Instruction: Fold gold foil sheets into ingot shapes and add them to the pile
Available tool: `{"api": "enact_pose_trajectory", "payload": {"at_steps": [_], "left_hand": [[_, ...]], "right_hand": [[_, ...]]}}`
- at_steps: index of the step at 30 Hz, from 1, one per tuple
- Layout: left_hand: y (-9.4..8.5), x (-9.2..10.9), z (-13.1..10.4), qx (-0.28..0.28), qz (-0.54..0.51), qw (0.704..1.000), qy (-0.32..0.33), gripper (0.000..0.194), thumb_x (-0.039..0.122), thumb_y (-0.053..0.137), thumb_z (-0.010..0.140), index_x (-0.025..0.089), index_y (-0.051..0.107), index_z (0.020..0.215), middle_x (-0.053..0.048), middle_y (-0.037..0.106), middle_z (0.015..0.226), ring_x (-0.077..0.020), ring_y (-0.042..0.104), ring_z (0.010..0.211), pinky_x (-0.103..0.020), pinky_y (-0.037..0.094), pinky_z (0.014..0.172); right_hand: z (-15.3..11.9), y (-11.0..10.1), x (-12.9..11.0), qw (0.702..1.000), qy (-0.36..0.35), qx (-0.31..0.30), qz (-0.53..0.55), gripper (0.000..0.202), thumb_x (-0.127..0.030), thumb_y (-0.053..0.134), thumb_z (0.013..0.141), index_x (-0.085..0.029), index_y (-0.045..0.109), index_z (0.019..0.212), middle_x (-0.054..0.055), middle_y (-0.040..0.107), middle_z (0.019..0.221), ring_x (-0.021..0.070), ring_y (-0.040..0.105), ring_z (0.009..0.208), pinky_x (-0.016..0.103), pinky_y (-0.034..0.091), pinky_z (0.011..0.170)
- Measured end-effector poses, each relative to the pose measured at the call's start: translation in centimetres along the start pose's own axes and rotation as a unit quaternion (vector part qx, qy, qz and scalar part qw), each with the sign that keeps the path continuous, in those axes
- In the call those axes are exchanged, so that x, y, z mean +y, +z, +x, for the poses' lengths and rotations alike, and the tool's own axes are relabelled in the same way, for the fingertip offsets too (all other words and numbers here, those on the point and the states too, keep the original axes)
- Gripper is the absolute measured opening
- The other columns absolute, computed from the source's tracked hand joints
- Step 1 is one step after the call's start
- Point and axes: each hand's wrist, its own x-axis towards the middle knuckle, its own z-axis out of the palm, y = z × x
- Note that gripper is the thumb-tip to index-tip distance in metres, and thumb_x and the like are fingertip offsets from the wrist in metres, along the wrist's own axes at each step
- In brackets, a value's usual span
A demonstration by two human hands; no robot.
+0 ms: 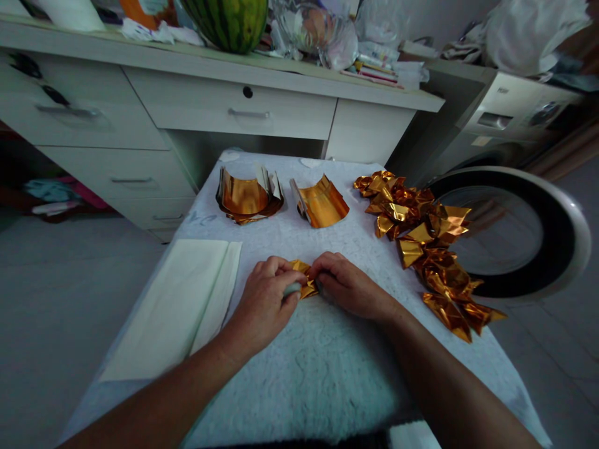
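Head view: both my hands are on one gold foil piece [307, 287], low over the middle of the worktop [322, 368]. Left hand [267, 296] has its left end pinched between thumb and fingers; right hand [349, 285] grips the right end, fingers curled in. Most of the piece is hidden by my fingers. Pale bit [292, 289] at the left hand, can't tell what it is.

Beyond my hands: a curled foil stack [246, 196] at left, a smaller curled foil batch [326, 202] just beside it, gold side up, not touching. Right side: folded foil pieces [414, 240] heaped in a line down the worktop edge. Left of my left hand: white paper [173, 305], lying flat, one long fold.

Behind: white drawer unit [290, 115] with a watermelon [229, 22] on top. Washing machine [519, 106] at right, round door [566, 231] swung out near the foil heap.
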Motion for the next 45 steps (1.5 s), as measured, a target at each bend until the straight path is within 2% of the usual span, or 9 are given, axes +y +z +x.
{"api": "enact_pose_trajectory", "payload": {"at_steps": [7,12,24,29,32,39,45], "left_hand": [[-0.1,0.2,0.1,-0.007,0.003,1.0,-0.006,0.027,0.008,0.061,0.079,0.021,0.072,0.101,-0.006,0.055,0.103,-0.0249,0.05,0.101,-0.046,0.044,0.093],[-0.1,0.2,0.0,-0.009,-0.003,1.0,-0.011,0.023,0.012,0.061,0.084,0.023,0.072,0.1,-0.006,0.055,0.102,-0.0246,0.05,0.101,-0.045,0.044,0.092],[0.3,0.1,0.1,0.009,0.01,1.0,-0.02,0.024,0.008,0.064,0.08,0.023,0.073,0.098,-0.005,0.055,0.102,-0.0249,0.05,0.1,-0.045,0.045,0.092],[0.2,0.1,0.1,0.007,0.013,1.0,-0.013,0.024,0.009,0.063,0.081,0.024,0.072,0.096,-0.005,0.056,0.1,-0.0243,0.051,0.099,-0.044,0.046,0.09],[0.1,0.2,0.1,0.011,0.017,1.0,-0.004,0.025,0.009,0.062,0.081,0.025,0.072,0.097,-0.004,0.057,0.1,-0.0235,0.052,0.097,-0.043,0.047,0.088],[-0.1,0.2,0.2,-0.01,0.012,1.0,-0.007,0.027,0.007,0.063,0.079,0.023,0.071,0.099,-0.005,0.056,0.102,-0.0241,0.051,0.099,-0.044,0.046,0.09],[-0.2,0.0,0.2,-0.014,0.009,1.0,-0.004,0.027,0.007,0.062,0.079,0.024,0.071,0.098,-0.004,0.056,0.102,-0.0235,0.051,0.098,-0.043,0.046,0.09]], "right_hand": [[0.1,0.6,-0.3,0.999,0.022,0.015,-0.035,0.015,-0.007,0.059,0.083,-0.019,0.062,0.091,0.003,0.062,0.093,0.018,0.053,0.091,0.034,0.039,0.085],[0.3,0.9,-0.7,0.997,0.043,0.019,-0.058,0.017,-0.004,0.064,0.078,-0.019,0.061,0.088,0.002,0.062,0.091,0.0183,0.052,0.089,0.035,0.038,0.084],[0.3,1.2,-0.7,0.995,0.039,0.014,-0.089,0.016,-0.005,0.06,0.078,-0.018,0.062,0.088,0.004,0.06,0.091,0.0188,0.05,0.089,0.034,0.037,0.083],[0.2,1.8,-0.7,0.992,0.039,0.027,-0.116,0.002,-0.019,0.061,0.085,-0.018,0.06,0.086,0.005,0.057,0.09,0.0199,0.049,0.088,0.035,0.037,0.082],[0.2,2.2,-0.5,0.99,0.045,0.034,-0.126,0.009,-0.027,0.062,0.085,-0.018,0.059,0.085,0.005,0.056,0.09,0.0206,0.048,0.088,0.036,0.036,0.082],[0.1,2.2,-0.4,0.991,0.041,0.025,-0.129,0.008,-0.023,0.061,0.084,-0.018,0.058,0.089,0.005,0.055,0.092,0.0206,0.047,0.088,0.036,0.036,0.082],[0.1,2.4,-0.5,0.987,0.047,0.031,-0.151,0.012,-0.028,0.062,0.084,-0.018,0.056,0.087,0.005,0.054,0.091,0.0213,0.046,0.088,0.036,0.034,0.08]]}}
